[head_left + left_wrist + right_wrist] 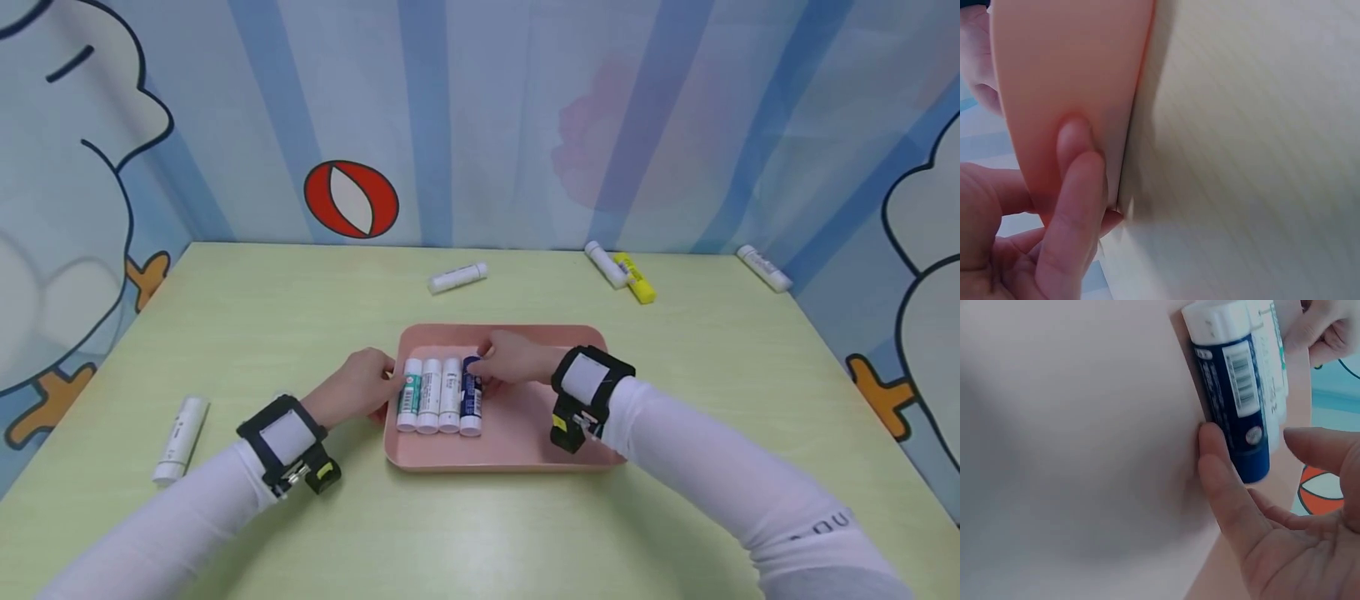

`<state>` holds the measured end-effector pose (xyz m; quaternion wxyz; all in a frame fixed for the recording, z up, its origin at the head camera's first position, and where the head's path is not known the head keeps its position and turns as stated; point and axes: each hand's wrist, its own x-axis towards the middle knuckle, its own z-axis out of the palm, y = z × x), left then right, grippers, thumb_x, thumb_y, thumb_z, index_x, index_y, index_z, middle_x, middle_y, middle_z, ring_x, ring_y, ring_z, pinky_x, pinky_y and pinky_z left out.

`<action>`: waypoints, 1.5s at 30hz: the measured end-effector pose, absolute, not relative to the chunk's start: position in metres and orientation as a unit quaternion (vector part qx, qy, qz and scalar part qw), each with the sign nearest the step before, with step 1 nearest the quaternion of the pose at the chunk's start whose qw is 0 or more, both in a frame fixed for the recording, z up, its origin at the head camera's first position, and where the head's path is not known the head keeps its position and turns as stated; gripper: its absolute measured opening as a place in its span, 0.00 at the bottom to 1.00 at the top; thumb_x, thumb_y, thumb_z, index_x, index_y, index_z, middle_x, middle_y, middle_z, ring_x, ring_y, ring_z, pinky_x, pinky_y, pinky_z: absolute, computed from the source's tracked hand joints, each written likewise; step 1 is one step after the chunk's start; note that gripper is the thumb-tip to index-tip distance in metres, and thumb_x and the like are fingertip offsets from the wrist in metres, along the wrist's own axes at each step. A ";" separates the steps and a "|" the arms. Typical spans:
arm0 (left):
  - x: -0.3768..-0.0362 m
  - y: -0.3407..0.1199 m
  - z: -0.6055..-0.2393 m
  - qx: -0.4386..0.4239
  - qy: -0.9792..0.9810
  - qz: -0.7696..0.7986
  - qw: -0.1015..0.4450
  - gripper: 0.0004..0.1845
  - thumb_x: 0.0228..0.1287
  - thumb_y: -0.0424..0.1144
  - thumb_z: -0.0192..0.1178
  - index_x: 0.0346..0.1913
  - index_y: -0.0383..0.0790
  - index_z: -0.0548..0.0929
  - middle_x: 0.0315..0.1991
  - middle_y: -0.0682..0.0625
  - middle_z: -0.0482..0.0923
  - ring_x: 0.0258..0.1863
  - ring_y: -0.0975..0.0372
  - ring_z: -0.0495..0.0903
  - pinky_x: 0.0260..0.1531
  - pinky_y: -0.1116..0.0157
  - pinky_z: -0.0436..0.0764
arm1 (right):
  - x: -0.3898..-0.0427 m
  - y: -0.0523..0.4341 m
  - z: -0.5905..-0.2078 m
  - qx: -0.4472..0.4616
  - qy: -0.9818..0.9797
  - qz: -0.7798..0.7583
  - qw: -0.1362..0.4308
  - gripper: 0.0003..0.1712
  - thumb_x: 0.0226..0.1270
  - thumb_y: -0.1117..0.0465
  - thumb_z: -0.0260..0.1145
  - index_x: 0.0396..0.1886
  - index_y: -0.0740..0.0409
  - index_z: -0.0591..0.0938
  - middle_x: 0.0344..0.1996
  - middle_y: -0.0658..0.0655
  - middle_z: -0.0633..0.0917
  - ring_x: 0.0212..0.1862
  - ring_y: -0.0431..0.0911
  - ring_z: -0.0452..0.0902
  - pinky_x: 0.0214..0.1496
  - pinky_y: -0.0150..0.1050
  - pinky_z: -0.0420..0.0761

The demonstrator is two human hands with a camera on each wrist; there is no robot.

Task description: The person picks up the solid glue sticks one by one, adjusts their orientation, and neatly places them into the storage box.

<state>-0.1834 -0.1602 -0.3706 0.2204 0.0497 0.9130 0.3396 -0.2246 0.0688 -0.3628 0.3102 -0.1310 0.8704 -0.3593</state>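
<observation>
A pink tray [510, 454] lies mid-table with a row of glue sticks side by side: one green-labelled [408, 400], two white [438, 398] and one dark blue [471, 400]. My left hand [378, 385] grips the tray's left rim; in the left wrist view its fingers [1075, 169] press the tray's outer wall [1066, 62]. My right hand [495, 357] reaches over the far end of the blue stick [1235, 400]. One straight finger [1213, 462] lies against the stick's side on the tray floor [1072, 456], while the thumb stays apart from it.
Loose glue sticks lie on the green table [480, 533]: a white one [457, 277] behind the tray, a white [604, 263] and a yellow [634, 277] at the back right, another white [763, 267] by the right wall, one white [180, 438] at the front left.
</observation>
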 end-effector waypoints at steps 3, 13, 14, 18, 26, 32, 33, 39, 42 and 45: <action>-0.182 -0.160 -0.371 0.045 0.912 0.341 0.222 0.14 0.72 0.34 0.53 0.49 0.26 0.80 0.24 0.46 0.80 0.18 0.60 0.78 0.20 0.68 0.77 | -0.230 0.080 -0.361 -0.137 0.870 -0.363 0.304 0.20 0.74 0.57 0.58 0.57 0.67 0.71 0.35 0.58 0.82 0.37 0.46 0.81 0.44 0.38 0.79; -0.183 -0.161 -0.371 0.057 0.911 0.346 0.216 0.13 0.72 0.34 0.53 0.49 0.26 0.80 0.23 0.46 0.80 0.18 0.60 0.78 0.20 0.67 0.77 | -0.254 0.165 -0.328 -0.150 0.897 -0.400 0.116 0.22 0.75 0.59 0.56 0.59 0.71 0.71 0.47 0.69 0.80 0.47 0.58 0.81 0.51 0.48 0.78; -0.183 -0.162 -0.371 0.058 0.912 0.345 0.216 0.13 0.72 0.34 0.53 0.49 0.26 0.80 0.23 0.46 0.80 0.18 0.60 0.78 0.20 0.67 0.77 | -0.257 0.177 -0.326 -0.147 0.901 -0.397 0.095 0.21 0.75 0.58 0.55 0.59 0.70 0.71 0.47 0.68 0.80 0.47 0.59 0.80 0.50 0.48 0.78; -0.183 -0.163 -0.372 0.059 0.915 0.338 0.214 0.13 0.72 0.35 0.53 0.48 0.26 0.80 0.22 0.47 0.80 0.17 0.61 0.78 0.19 0.68 0.76 | -0.265 0.217 -0.320 -0.112 0.923 -0.366 0.038 0.23 0.77 0.54 0.52 0.60 0.68 0.70 0.50 0.66 0.78 0.50 0.58 0.77 0.48 0.47 0.76; -0.182 -0.163 -0.370 0.053 0.918 0.332 0.211 0.14 0.72 0.35 0.53 0.49 0.26 0.81 0.22 0.47 0.79 0.17 0.61 0.77 0.18 0.68 0.75 | -0.280 0.280 -0.327 -0.052 0.950 -0.308 -0.025 0.32 0.77 0.47 0.47 0.65 0.71 0.65 0.56 0.72 0.71 0.58 0.65 0.67 0.54 0.59 0.69; -0.179 -0.166 -0.372 0.046 0.917 0.332 0.217 0.13 0.72 0.35 0.54 0.48 0.27 0.81 0.22 0.47 0.80 0.17 0.61 0.77 0.19 0.69 0.75 | -0.286 0.313 -0.349 -0.023 0.965 -0.256 -0.047 0.34 0.76 0.50 0.49 0.65 0.76 0.63 0.57 0.77 0.68 0.56 0.70 0.65 0.54 0.64 0.67; -0.178 -0.166 -0.372 0.045 0.916 0.334 0.217 0.13 0.72 0.35 0.54 0.48 0.27 0.81 0.22 0.47 0.80 0.17 0.61 0.78 0.19 0.68 0.75 | -0.287 0.318 -0.351 -0.018 0.967 -0.248 -0.049 0.34 0.76 0.50 0.50 0.65 0.77 0.62 0.57 0.78 0.67 0.56 0.71 0.64 0.54 0.65 0.66; -0.173 -0.170 -0.369 0.037 0.916 0.337 0.216 0.13 0.72 0.35 0.53 0.48 0.28 0.81 0.23 0.47 0.80 0.18 0.60 0.77 0.19 0.68 0.75 | -0.297 0.341 -0.361 0.016 0.974 -0.220 -0.052 0.39 0.75 0.47 0.50 0.66 0.79 0.60 0.60 0.81 0.61 0.60 0.74 0.57 0.57 0.67 0.62; -0.171 -0.172 -0.368 0.041 0.914 0.341 0.216 0.13 0.71 0.35 0.53 0.48 0.28 0.81 0.23 0.47 0.80 0.18 0.60 0.78 0.19 0.68 0.75 | -0.297 0.351 -0.360 0.036 0.977 -0.208 -0.035 0.42 0.74 0.46 0.50 0.68 0.79 0.57 0.62 0.83 0.59 0.62 0.76 0.53 0.59 0.69 0.59; -0.168 -0.173 -0.366 0.043 0.912 0.345 0.217 0.13 0.71 0.35 0.53 0.48 0.27 0.81 0.24 0.47 0.80 0.19 0.60 0.78 0.20 0.68 0.76 | -0.296 0.357 -0.358 0.051 0.982 -0.183 -0.018 0.44 0.73 0.45 0.50 0.70 0.79 0.53 0.62 0.84 0.56 0.62 0.78 0.52 0.57 0.70 0.59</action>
